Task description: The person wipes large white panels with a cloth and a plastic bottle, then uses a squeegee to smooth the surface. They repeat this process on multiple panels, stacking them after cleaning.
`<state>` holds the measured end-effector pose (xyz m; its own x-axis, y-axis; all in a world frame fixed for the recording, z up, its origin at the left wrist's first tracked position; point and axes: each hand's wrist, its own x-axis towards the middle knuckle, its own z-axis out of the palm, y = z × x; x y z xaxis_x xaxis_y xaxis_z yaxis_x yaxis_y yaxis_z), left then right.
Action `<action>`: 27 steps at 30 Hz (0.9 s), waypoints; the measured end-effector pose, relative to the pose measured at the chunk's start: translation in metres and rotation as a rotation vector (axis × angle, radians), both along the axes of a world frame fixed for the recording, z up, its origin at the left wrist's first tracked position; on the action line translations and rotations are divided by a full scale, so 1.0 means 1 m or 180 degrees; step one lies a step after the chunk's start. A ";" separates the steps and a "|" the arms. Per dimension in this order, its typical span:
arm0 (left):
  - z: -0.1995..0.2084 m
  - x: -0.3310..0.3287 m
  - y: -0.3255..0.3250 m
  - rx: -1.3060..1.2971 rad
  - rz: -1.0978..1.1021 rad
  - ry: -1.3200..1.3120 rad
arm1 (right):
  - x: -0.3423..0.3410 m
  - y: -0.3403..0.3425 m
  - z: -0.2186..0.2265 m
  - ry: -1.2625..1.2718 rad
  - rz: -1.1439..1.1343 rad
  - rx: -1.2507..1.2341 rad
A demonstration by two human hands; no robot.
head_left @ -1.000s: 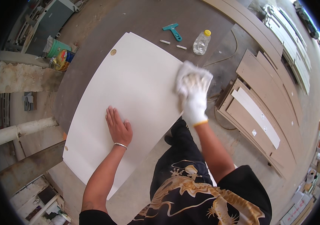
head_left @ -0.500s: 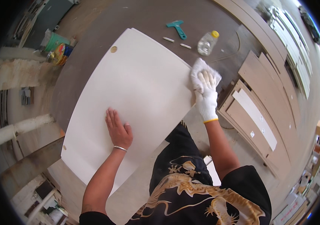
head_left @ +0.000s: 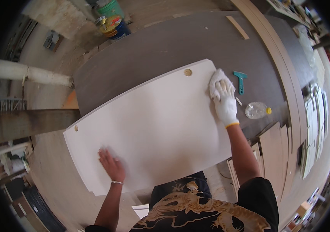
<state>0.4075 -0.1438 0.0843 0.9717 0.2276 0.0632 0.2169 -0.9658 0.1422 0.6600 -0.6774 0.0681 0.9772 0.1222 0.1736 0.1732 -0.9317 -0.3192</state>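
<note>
A large white panel lies on the dark table, with a round hole near its far right corner and another near its left end. My right hand, in a white knitted glove with a yellow cuff edge, holds a white cloth against the panel's right edge, near the far corner. My bare left hand, a bracelet on its wrist, rests at the near left part of the panel with its fingers apart. Right of the cloth lie a teal scraper, a white stick and a clear bottle with a yellow cap.
The brown-grey table top extends beyond the panel. A long board runs along its right side, with a short strip nearby. More boards are stacked at the right. A green bucket and a colourful can stand past the far edge.
My view has turned, so the panel now lies more crosswise. The gloved hand has moved with the cloth along the panel's right edge toward the far corner. My left hand stays on the panel.
</note>
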 end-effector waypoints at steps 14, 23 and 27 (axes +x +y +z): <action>0.002 -0.035 0.039 0.0219 0.0223 0.0105 | 0.062 0.257 -0.005 -0.0379 0.1305 0.0972; 0.005 -0.035 0.036 0.0089 0.0283 -0.0044 | 0.050 0.279 0.003 0.0121 0.1354 0.0729; 0.009 -0.032 0.032 -0.0202 0.0494 0.0028 | 0.099 0.162 -0.002 0.0416 0.0811 -0.0437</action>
<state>0.3751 -0.1120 0.0938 0.9250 0.3782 0.0356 0.3642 -0.9097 0.1995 0.7591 -0.5152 0.0664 0.9251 0.3796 0.0136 0.3724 -0.8995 -0.2285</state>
